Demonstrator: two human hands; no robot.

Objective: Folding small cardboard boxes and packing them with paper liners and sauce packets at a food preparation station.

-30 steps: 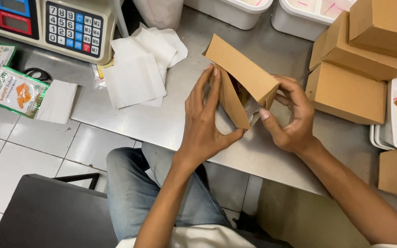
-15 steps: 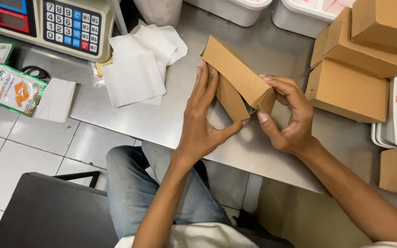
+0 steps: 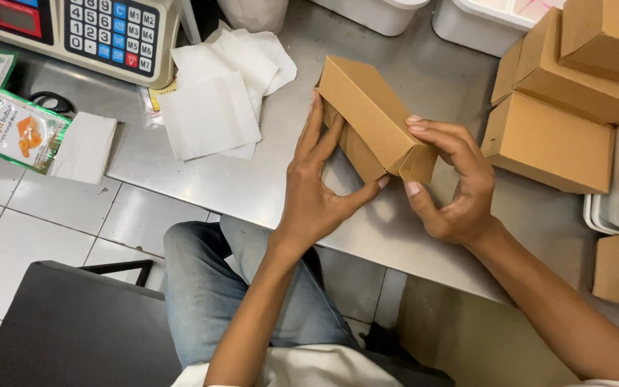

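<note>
A small brown cardboard box [image 3: 367, 107] rests tilted on the steel table [image 3: 266, 186], its lid folded down over it. My left hand [image 3: 317, 186] presses flat against the box's left side, thumb stretched under its near corner. My right hand [image 3: 449, 179] grips the near right end of the box, fingers on the lid and thumb below it. Both hands hold this one box.
Stacked closed brown boxes [image 3: 560, 107] sit right. White paper sheets [image 3: 216, 100] lie left of the box. A digital scale [image 3: 87, 29] stands top left, snack packets [image 3: 12, 132] beside it. White tubs [image 3: 481, 21] line the back. A black chair [image 3: 73, 330] is below.
The lid has come down from raised to closed over the box. My right hand's fingers moved on top of the lid's end, and my left hand shifted along the side.
</note>
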